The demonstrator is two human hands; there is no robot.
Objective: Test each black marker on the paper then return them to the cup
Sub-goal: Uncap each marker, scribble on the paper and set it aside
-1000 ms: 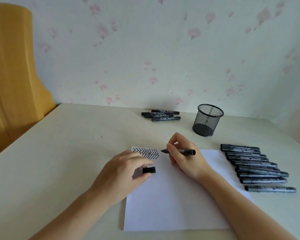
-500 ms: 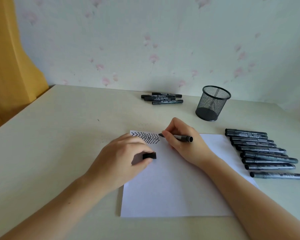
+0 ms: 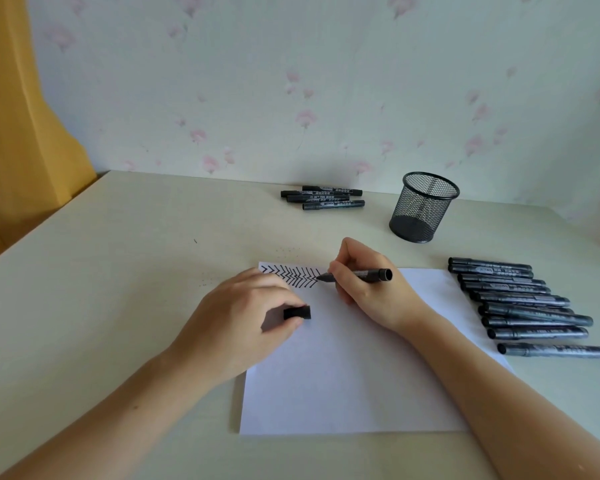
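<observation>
A yellow curtain (image 3: 21, 133) hangs at the far left, beside the pale table (image 3: 101, 271). The left hand (image 3: 236, 323) rests on the near left part of the white paper (image 3: 343, 375). Its thumb and fingers are curled round a small black cap (image 3: 297, 312) and pinch it. Just past that hand, on the paper's top corner, is a row of black arrow marks (image 3: 291, 274). Right of the cap, the right hand (image 3: 371, 289) holds an open black marker (image 3: 357, 275) tight, like for writing. The tip touches the paper at the right end of the marks. Far behind this hand, by the wall, lies a small pile of markers (image 3: 323, 198). Behind and to the right of the hand stands the black mesh cup (image 3: 421, 207), upright, well apart from the held marker. I cannot see any markers in it. Right of the hand, a long row of capped markers (image 3: 527, 306) lies by the paper's right edge, some partly on it
</observation>
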